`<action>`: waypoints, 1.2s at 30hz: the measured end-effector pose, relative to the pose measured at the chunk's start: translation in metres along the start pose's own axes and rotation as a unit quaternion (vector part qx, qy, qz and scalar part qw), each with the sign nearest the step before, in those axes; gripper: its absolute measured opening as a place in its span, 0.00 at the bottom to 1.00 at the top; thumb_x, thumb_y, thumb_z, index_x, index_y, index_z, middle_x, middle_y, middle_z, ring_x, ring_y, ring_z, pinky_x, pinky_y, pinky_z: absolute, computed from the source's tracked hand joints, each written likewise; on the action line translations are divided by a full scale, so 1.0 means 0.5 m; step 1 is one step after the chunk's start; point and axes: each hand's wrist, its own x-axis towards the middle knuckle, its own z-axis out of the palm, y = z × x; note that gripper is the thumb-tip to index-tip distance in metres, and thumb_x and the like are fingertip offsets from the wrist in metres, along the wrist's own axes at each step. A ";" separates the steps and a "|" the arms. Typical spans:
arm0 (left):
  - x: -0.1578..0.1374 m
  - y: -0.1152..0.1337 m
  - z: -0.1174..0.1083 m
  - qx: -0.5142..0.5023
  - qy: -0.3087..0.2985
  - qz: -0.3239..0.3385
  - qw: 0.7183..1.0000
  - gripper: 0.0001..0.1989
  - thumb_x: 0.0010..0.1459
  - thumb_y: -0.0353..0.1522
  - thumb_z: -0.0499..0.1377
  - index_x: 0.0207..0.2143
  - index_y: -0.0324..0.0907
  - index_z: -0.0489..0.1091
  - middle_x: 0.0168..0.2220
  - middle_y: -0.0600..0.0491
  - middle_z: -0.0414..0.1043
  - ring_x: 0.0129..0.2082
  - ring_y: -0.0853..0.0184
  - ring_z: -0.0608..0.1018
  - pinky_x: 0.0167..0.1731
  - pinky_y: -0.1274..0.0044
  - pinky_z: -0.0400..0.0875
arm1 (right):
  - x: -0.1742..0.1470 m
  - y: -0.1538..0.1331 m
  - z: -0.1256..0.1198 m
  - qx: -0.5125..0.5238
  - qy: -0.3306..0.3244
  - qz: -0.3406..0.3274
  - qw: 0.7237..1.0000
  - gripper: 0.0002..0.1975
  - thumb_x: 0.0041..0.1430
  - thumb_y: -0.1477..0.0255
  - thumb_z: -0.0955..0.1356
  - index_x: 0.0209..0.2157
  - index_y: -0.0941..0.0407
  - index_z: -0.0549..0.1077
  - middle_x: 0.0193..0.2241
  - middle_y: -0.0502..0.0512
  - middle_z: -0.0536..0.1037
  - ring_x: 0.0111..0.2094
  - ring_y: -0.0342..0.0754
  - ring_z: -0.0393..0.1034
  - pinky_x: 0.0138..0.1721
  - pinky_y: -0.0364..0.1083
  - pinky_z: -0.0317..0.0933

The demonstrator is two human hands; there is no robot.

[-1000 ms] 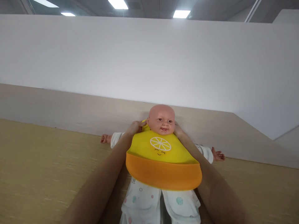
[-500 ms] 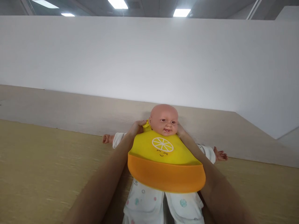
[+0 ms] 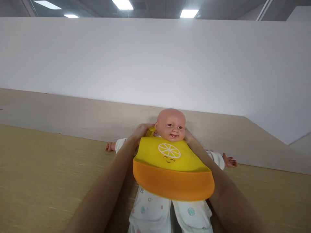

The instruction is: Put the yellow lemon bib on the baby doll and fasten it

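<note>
A bald baby doll (image 3: 171, 121) in a white patterned outfit lies face up, arms spread to both sides. Over its chest spreads a yellow bib (image 3: 150, 150) with a citrus-slice print and an orange catch pocket (image 3: 173, 183). Beside the doll's ear, my left hand (image 3: 143, 130) is closed on the bib's yellow neck strap. My right hand (image 3: 189, 136) reaches behind the other side of the doll's neck, where its fingers are hidden by the head.
Under the doll is a tan, wood-look surface (image 3: 60, 174). A beige strip (image 3: 97, 113) runs behind it, and a white partition (image 3: 145, 61) rises beyond. Ceiling lights (image 3: 189, 13) show above the partition.
My left hand has shifted slightly up and outward with the strap, which sits a little differently beside the doll's ear. My right hand stays behind the neck.
</note>
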 end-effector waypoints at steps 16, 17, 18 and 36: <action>-0.005 0.006 -0.023 0.307 0.136 0.028 0.942 0.18 0.35 0.40 0.70 0.12 0.38 0.66 0.12 0.56 0.62 0.14 0.73 0.64 0.15 0.80 0.53 | -0.012 -0.004 0.001 0.042 0.015 0.042 0.998 0.14 0.33 0.61 0.71 0.21 0.56 0.70 0.23 0.52 0.75 0.28 0.47 0.66 0.30 0.45 0.63; -0.006 0.007 -0.024 0.343 0.145 0.035 0.927 0.20 0.35 0.41 0.69 0.10 0.38 0.64 0.11 0.58 0.59 0.13 0.74 0.62 0.14 0.80 0.50 | -0.013 -0.004 0.002 0.040 0.014 0.041 0.998 0.14 0.34 0.61 0.71 0.21 0.56 0.70 0.23 0.52 0.75 0.28 0.47 0.66 0.30 0.45 0.63; -0.006 0.008 -0.024 0.369 0.151 0.044 0.916 0.22 0.35 0.41 0.69 0.09 0.39 0.62 0.10 0.58 0.57 0.13 0.75 0.61 0.14 0.80 0.48 | -0.014 -0.004 0.002 0.035 0.014 0.041 0.998 0.14 0.34 0.61 0.71 0.21 0.56 0.70 0.23 0.52 0.74 0.28 0.47 0.65 0.30 0.45 0.63; -0.043 0.014 -0.020 0.046 -0.022 0.069 0.996 0.16 0.35 0.34 0.71 0.22 0.37 0.69 0.19 0.56 0.69 0.18 0.74 0.70 0.20 0.81 0.62 | 0.000 0.013 -0.007 -0.017 0.026 0.012 0.999 0.14 0.31 0.60 0.70 0.18 0.54 0.67 0.23 0.51 0.73 0.25 0.45 0.62 0.25 0.45 0.61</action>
